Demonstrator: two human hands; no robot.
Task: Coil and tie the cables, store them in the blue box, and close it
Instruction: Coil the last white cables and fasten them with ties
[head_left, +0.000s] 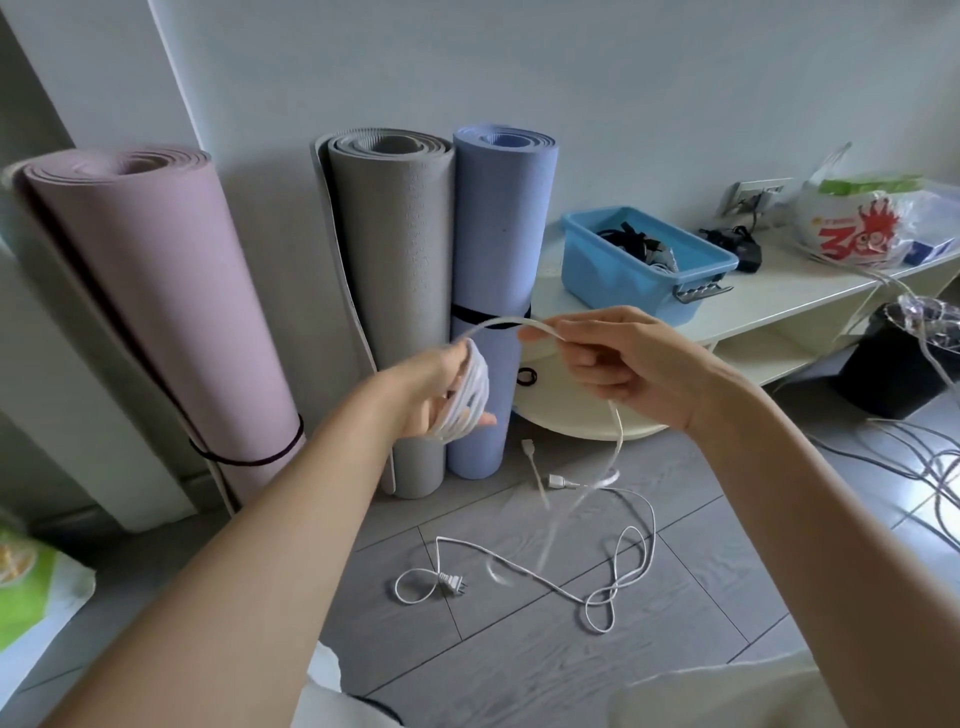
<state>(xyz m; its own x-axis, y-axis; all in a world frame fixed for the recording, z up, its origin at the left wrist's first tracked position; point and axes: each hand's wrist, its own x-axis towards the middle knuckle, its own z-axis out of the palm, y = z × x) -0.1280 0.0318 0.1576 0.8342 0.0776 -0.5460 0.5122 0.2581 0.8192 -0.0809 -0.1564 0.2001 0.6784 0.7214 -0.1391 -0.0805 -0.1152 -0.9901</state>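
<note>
Cable (470, 387), thin and white, sits wound in loops round your left hand (441, 389), whose fingers curl through the coil. Your right hand (618, 358) pinches the free run arching between them, and the tail drops to the grey floor (519, 649). It looks light, limp and slick, so loops may slip; grip near the coil. A second cable (597, 577) lies loose on the floor. The blue box (623, 270) stands open on the pale shelf (779, 296), beside three rolled mats (395, 286) against the wall.

Matt foam-like mats (395, 312), glossy plastic box (613, 275), wood-grain floor (519, 649).
</note>
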